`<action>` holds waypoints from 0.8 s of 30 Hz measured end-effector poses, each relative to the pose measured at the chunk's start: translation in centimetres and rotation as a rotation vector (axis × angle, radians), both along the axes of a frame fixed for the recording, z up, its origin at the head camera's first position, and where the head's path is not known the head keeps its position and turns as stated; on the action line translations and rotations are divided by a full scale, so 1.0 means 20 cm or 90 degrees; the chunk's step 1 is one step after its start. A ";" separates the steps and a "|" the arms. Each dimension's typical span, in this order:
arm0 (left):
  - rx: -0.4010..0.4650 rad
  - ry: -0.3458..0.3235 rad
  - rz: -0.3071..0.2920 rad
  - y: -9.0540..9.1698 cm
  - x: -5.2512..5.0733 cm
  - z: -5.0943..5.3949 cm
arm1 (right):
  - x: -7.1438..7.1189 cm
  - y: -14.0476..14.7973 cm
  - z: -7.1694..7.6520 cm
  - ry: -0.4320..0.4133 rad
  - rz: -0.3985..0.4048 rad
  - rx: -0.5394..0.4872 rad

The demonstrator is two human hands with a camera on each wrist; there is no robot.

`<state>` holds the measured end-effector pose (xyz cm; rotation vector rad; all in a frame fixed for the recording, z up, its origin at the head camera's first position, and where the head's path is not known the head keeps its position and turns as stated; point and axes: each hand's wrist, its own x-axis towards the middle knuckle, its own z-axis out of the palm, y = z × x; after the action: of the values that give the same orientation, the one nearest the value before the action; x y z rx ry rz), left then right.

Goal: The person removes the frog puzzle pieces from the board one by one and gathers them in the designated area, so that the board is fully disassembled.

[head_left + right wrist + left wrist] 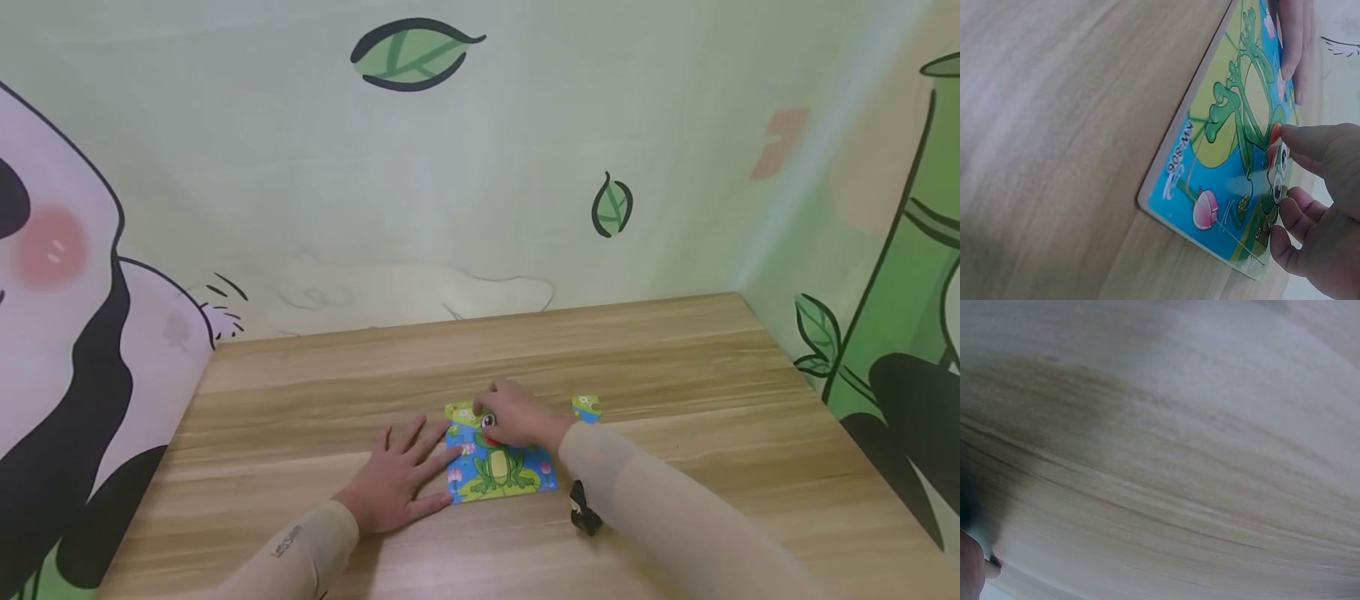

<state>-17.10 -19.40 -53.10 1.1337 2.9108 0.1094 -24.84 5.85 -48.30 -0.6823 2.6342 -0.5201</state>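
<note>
A frog jigsaw puzzle (498, 475) lies on the wooden table, its frog green on a blue pond. My left hand (401, 479) is spread flat on the table, its fingertips against the puzzle's left edge. Over the upper part of the puzzle, my right hand (517, 414) pinches a puzzle piece (1280, 164) with the frog's eyes between thumb and fingers. Whether that piece sits fully flat is hard to tell. A loose puzzle piece (587, 406) with a white flower lies to the right, partly behind the right forearm. The left wrist view catches only a fingertip (971, 565) and tabletop.
The wooden table (300, 392) meets a cloth backdrop (285, 192) printed with leaves, a panda and bamboo at its back and sides. A small black device (584, 510) hangs under the right wrist.
</note>
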 end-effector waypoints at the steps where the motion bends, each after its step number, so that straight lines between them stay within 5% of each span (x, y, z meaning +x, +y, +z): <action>1: -0.004 0.001 0.001 0.00 0.00 0.00 | 0.00 0.00 0.00 -0.002 -0.001 0.001; 24: -0.003 0.016 0.000 -0.01 0.00 -0.01 | -0.02 -0.02 0.02 -0.046 -0.043 -0.020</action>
<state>-17.14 -19.51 -53.38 1.1438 2.9312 0.0884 -25.23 5.36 -47.97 -0.5742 2.5936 -0.5957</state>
